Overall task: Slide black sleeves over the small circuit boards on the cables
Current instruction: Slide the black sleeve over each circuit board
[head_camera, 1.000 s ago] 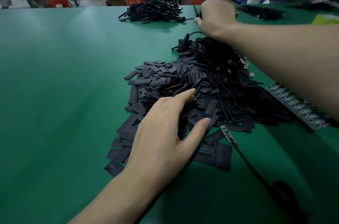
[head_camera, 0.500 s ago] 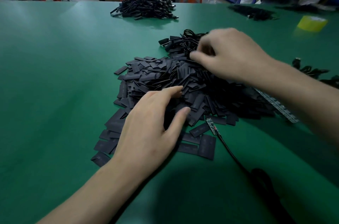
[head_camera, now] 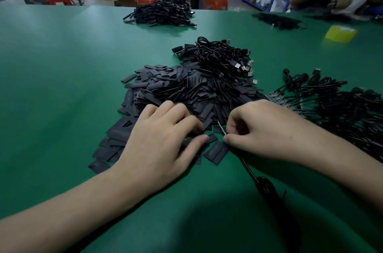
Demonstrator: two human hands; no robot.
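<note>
While the right hand [head_camera: 267, 130] pinches the small circuit board [head_camera: 221, 128], long axis pointing away into the sleeve pile [head_camera: 186, 89] and cable [head_camera: 248, 170] trailing toward the near edge of the surface [head_camera: 62, 107], the left hand [head_camera: 163, 134] curls on loose sleeves [head_camera: 211, 138] just left of it, grip on one unclear.

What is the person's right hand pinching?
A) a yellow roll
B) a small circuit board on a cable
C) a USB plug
B: the right hand pinches the circuit board, and its cable runs out beneath the hand.
</note>
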